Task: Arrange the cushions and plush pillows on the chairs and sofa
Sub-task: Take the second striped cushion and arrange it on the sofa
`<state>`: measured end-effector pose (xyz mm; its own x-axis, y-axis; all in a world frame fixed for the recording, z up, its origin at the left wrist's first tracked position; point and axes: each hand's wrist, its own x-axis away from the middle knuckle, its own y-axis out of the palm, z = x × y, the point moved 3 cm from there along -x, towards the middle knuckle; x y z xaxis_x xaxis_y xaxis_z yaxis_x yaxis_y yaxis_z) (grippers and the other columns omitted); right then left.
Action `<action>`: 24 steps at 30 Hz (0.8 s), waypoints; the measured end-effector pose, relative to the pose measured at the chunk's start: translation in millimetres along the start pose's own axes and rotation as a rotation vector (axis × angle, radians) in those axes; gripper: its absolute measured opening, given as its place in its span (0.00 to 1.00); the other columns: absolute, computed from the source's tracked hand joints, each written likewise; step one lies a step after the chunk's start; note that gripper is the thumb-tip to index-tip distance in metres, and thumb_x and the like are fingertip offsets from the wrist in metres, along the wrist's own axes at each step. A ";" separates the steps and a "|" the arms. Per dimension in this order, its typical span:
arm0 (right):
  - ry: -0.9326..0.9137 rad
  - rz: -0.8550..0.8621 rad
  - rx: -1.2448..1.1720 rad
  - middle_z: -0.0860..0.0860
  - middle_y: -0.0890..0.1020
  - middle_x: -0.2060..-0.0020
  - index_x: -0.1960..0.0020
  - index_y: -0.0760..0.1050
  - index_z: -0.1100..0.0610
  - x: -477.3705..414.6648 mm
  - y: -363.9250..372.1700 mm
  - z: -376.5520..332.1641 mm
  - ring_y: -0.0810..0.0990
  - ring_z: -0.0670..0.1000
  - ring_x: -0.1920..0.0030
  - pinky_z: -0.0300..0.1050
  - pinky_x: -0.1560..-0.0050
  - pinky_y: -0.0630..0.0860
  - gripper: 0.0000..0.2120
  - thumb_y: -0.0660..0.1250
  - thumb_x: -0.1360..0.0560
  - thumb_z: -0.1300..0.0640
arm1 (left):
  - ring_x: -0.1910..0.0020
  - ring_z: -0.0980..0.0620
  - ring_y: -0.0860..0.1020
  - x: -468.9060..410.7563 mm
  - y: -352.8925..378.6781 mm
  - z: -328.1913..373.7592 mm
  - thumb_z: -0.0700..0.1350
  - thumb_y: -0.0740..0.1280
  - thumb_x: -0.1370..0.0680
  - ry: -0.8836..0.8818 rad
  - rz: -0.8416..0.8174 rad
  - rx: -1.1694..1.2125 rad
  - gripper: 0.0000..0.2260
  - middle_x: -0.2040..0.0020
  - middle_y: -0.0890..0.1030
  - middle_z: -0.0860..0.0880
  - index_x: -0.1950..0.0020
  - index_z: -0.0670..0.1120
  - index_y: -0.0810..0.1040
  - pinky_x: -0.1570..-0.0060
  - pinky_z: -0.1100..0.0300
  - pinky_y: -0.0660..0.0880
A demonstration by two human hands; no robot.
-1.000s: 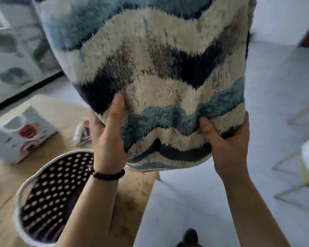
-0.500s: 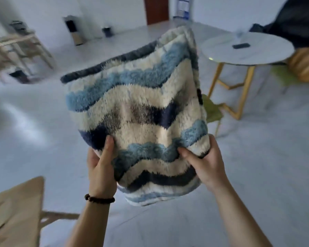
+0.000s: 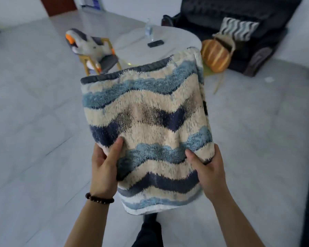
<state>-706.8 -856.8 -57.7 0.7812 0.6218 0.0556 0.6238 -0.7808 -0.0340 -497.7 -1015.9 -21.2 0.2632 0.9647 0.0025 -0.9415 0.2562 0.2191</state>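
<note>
Head view. Holding a wave-striped cushion (image 3: 146, 125) upright in the air, in front of the round table (image 3: 168, 43) and covering its near edge. Gripped at the lower left by the left hand (image 3: 103, 168), thumb on the face, fingers wrapped round the edge; likewise at the lower right by the right hand (image 3: 209, 170). Left of the table, a goose plush (image 3: 89, 45) on a chair (image 3: 105, 59). Right of the table, a pumpkin pillow (image 3: 215, 56); beyond it, a striped pillow (image 3: 239, 30) on the dark sofa (image 3: 239, 15).
</note>
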 end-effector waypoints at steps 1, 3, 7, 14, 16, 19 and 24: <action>0.006 0.033 0.001 0.45 0.86 0.49 0.41 0.75 0.50 -27.2 -4.0 -6.5 0.85 0.46 0.47 0.57 0.44 0.83 0.18 0.77 0.27 0.58 | 0.38 0.44 0.81 -29.4 22.9 -4.4 0.59 0.78 0.33 -0.013 -0.031 0.014 0.30 0.39 0.84 0.46 0.36 0.46 0.78 0.39 0.46 0.77; 0.004 0.109 0.011 0.41 0.85 0.51 0.43 0.75 0.46 -75.4 -18.2 -22.8 0.84 0.42 0.49 0.51 0.48 0.83 0.19 0.77 0.30 0.53 | 0.36 0.43 0.80 -82.4 73.4 -9.2 0.51 0.74 0.28 -0.037 -0.111 0.052 0.23 0.38 0.83 0.46 0.35 0.47 0.78 0.36 0.44 0.75; 0.005 0.321 -0.010 0.43 0.84 0.50 0.46 0.74 0.44 -154.7 -65.2 -42.9 0.83 0.46 0.48 0.50 0.51 0.82 0.21 0.78 0.35 0.47 | 0.35 0.39 0.79 -169.0 189.1 -18.7 0.46 0.74 0.25 -0.087 -0.330 0.070 0.20 0.38 0.83 0.44 0.34 0.46 0.77 0.37 0.45 0.76; 0.048 0.675 -0.037 0.46 0.83 0.49 0.44 0.73 0.45 -287.3 -171.8 -11.6 0.82 0.50 0.46 0.57 0.47 0.81 0.24 0.77 0.37 0.44 | 0.35 0.41 0.78 -255.9 406.7 -86.8 0.50 0.73 0.27 -0.161 -0.651 0.000 0.25 0.34 0.81 0.46 0.31 0.49 0.76 0.34 0.37 0.72; 0.052 0.713 -0.049 0.46 0.82 0.49 0.43 0.73 0.47 -341.6 -202.4 -0.3 0.81 0.49 0.46 0.55 0.48 0.81 0.25 0.77 0.37 0.44 | 0.35 0.42 0.78 -284.3 469.9 -113.2 0.50 0.73 0.28 -0.181 -0.663 -0.031 0.25 0.35 0.81 0.47 0.31 0.50 0.76 0.34 0.36 0.72; 0.053 0.715 -0.074 0.44 0.82 0.50 0.47 0.73 0.44 -431.1 -247.7 -2.5 0.82 0.44 0.49 0.49 0.52 0.81 0.21 0.77 0.36 0.46 | 0.36 0.42 0.79 -329.7 560.2 -133.6 0.46 0.71 0.27 -0.223 -0.643 -0.051 0.23 0.36 0.82 0.47 0.31 0.48 0.76 0.34 0.36 0.73; 0.056 0.625 -0.054 0.43 0.82 0.49 0.47 0.72 0.42 -585.8 -302.6 -42.5 0.81 0.43 0.48 0.44 0.53 0.79 0.20 0.79 0.34 0.49 | 0.35 0.43 0.79 -413.3 673.2 -128.3 0.46 0.72 0.27 -0.195 -0.587 -0.033 0.21 0.35 0.82 0.49 0.34 0.54 0.78 0.34 0.37 0.72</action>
<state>-1354.2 -987.3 -37.6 0.9946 0.0440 0.0940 0.0467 -0.9985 -0.0270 -1267.3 -1234.4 0.1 0.7697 0.6345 0.0701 -0.6334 0.7454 0.2080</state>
